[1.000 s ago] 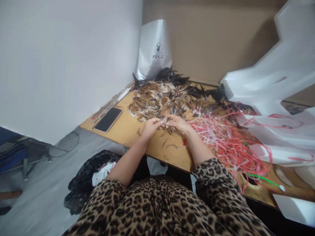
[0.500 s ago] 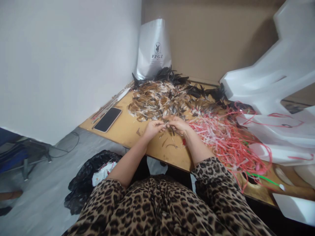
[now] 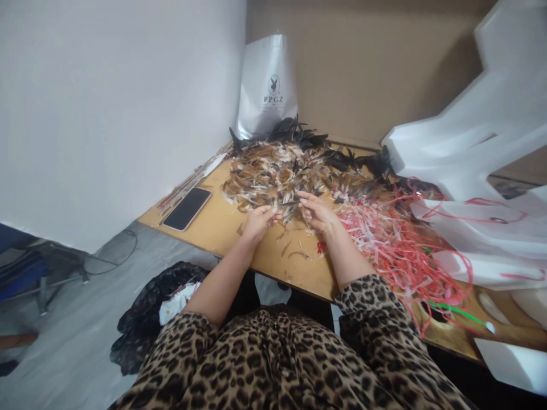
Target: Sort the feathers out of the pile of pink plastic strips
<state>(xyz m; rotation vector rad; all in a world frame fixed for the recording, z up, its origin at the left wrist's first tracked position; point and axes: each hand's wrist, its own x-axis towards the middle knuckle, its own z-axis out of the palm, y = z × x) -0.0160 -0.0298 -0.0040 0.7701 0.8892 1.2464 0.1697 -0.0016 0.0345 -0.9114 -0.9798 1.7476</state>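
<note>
– What's changed?
– Left hand [image 3: 258, 223] and right hand [image 3: 318, 215] have parted; the left's fingers seem to pinch a slim dark feather [image 3: 289, 204], the right's look released, so apparently only one carries it
– Where?
– By the brown-and-white feather heap [image 3: 265, 173], over the yellow wooden tabletop [image 3: 226, 230]

slender dark feather [image 3: 289, 204], held crosswise, near front edge of loose heap of brown, cream and black feathers [image 3: 267, 173]
</note>
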